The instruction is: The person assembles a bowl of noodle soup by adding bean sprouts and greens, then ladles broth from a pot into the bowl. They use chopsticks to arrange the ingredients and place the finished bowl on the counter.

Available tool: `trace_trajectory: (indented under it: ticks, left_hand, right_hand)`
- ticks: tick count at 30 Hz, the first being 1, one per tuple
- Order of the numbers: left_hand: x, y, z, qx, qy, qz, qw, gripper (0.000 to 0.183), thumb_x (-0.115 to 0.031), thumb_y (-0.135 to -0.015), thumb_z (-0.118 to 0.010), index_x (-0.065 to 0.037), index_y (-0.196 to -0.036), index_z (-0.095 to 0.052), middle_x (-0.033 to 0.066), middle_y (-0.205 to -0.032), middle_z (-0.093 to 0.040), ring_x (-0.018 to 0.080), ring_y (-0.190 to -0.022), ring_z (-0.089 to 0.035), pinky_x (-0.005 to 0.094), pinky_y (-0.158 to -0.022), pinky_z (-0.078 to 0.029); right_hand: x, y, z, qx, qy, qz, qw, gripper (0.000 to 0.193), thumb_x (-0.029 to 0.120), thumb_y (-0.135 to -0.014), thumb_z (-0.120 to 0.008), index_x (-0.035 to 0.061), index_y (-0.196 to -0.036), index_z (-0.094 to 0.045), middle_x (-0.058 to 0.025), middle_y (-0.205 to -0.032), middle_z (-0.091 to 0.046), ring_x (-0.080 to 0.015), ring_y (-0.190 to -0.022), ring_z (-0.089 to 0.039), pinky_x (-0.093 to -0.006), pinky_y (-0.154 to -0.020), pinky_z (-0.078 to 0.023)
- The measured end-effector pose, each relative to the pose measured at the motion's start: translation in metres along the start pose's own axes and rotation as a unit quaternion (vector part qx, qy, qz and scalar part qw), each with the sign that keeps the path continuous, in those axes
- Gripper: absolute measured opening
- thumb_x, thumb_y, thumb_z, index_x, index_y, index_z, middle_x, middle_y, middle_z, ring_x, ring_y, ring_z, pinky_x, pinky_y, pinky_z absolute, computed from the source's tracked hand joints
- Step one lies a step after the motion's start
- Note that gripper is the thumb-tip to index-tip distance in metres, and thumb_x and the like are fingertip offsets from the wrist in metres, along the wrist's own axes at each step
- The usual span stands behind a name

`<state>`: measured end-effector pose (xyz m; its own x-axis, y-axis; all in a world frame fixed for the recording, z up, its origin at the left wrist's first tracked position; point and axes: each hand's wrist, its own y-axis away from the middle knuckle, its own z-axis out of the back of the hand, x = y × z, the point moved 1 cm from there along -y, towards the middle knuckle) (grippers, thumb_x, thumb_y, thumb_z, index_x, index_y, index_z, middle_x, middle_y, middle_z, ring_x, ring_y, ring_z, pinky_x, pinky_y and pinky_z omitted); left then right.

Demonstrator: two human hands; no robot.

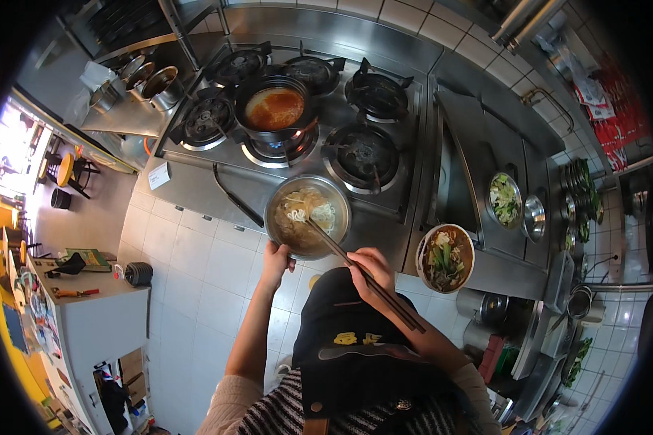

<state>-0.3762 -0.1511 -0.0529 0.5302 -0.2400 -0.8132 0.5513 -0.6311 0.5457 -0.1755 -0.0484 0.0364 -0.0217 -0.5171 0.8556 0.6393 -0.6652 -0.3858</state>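
A round metal pot [270, 222] with pale broth and white noodles [322, 214] is at the front edge of the stove. My left hand [274, 267] is closed at its near left side; whether it grips the rim or a handle is hidden. In my closed right hand [372, 274] is a pair of long dark brown chopsticks [329, 242]. Their tips reach down into the noodles, and their back ends stick out past my wrist. To the right, apart from my hands, stands a white bowl [421, 270] of soup with greens and meat.
Behind the pot, a black pot [308, 122] of orange-red soup sits over a lit burner. Several unlit burners [363, 154] surround it. A pan of chopped vegetables [505, 199] and a small metal bowl [534, 218] are at the right. Metal pots [163, 88] stand on the left shelf.
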Motion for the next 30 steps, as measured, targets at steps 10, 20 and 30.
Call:
trace_trajectory:
  ticks: [10,20,30]
  left_hand:
    - [0.047,0.034,-0.001,-0.025,0.073,-0.021,0.997,0.040,-0.047,-0.091,-0.049,-0.008,-0.098,-0.049,0.0098,-0.075,-0.062,0.0149,-0.060,-0.058,0.0310,-0.054,-0.051]
    - [0.127,0.071,-0.096,-0.067,0.354,0.061,0.931,0.053,-0.047,-0.095,-0.037,0.000,-0.119,-0.040,0.0192,-0.099,-0.060,0.0273,-0.085,-0.061,0.0391,-0.079,-0.050]
    - [0.205,0.118,-0.169,-0.113,0.367,0.102,0.918,0.024,-0.023,-0.089,-0.054,-0.001,-0.099,-0.050,0.0203,-0.104,-0.060,0.0286,-0.094,-0.061,0.0365,-0.078,-0.050]
  right_hand:
    - [-0.020,0.003,0.017,0.253,0.172,0.170,0.937,0.020,0.005,-0.075,-0.069,0.0022,-0.093,-0.061,-0.0111,-0.084,-0.052,-0.0281,-0.072,-0.057,-0.0372,-0.059,-0.048]
    - [-0.002,0.012,0.093,0.327,0.230,0.172,0.900,0.063,-0.001,-0.081,-0.049,0.0038,-0.140,-0.027,-0.0182,-0.103,-0.050,-0.0353,-0.091,-0.056,-0.0400,-0.074,-0.049]
    - [0.005,0.083,0.251,0.248,0.108,0.100,0.958,0.039,-0.003,-0.081,-0.056,0.0001,-0.120,-0.050,-0.0150,-0.080,-0.054,-0.0300,-0.068,-0.057,-0.0370,-0.060,-0.046]
